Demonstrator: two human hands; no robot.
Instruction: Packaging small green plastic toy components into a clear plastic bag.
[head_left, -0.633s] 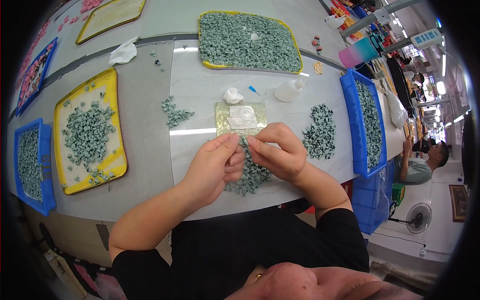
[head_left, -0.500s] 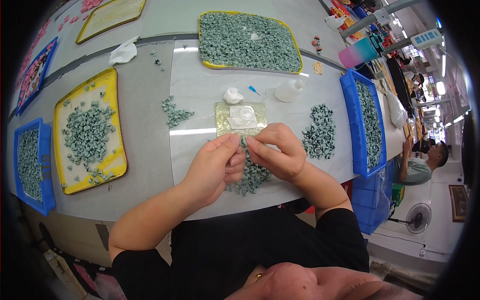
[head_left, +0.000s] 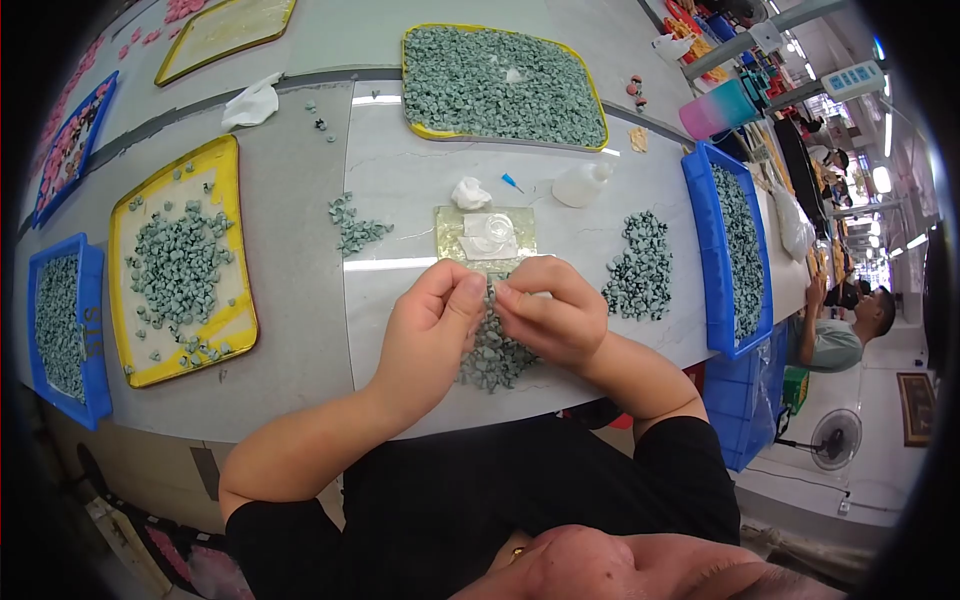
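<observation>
Over the near middle of the table, my left hand [head_left: 422, 335] and my right hand [head_left: 556, 314] meet with thumbs and fingers pinched together. Between their tips sits a small grey-green piece [head_left: 490, 287], mostly covered by the fingers. Beneath them lies a loose heap of similar grey-green pieces [head_left: 494, 362], partly hidden by my hands. Just beyond the fingertips is a greenish translucent mat [head_left: 523, 228] bearing a white pad with a clear round thing [head_left: 490, 232] on it. A crumpled white tissue [head_left: 469, 193] touches the far side of the mat.
A white squeeze bottle [head_left: 580, 186] and a blue dispensing tip [head_left: 510, 181] lie beyond the mat. Small piles [head_left: 640, 268] flank it. Yellow-rimmed trays [head_left: 243, 290] of pieces stand left and far; blue bins [head_left: 712, 250] stand at both sides. Another person [head_left: 842, 325] sits at right.
My left hand has turned slightly, its thumb now more upright and its lower fingers more hidden. Both hands remain pinched together at nearly the same spot. The whole view has shifted slightly.
</observation>
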